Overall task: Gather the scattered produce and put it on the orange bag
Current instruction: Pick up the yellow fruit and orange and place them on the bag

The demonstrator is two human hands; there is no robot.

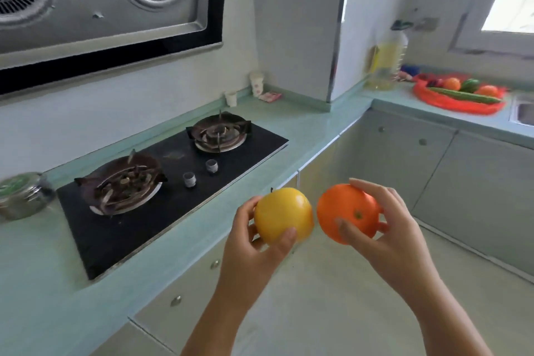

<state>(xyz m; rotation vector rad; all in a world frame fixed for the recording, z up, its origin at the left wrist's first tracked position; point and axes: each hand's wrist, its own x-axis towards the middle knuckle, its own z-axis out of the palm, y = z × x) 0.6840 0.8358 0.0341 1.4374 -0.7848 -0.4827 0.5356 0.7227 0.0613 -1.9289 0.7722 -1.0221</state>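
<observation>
My left hand grips a yellow apple with a short stem, held in the air in front of the counter edge. Beside it, my right hand holds an orange, almost touching the apple. Far off at the upper right, the orange bag lies flat on the counter. On it rest a long cucumber, two oranges, a green vegetable and a dark fruit.
A black two-burner gas hob is set into the pale green counter on the left, below a range hood. A glass jar stands at far left. An oil bottle and a sink corner flank the bag. Cabinets line the corner.
</observation>
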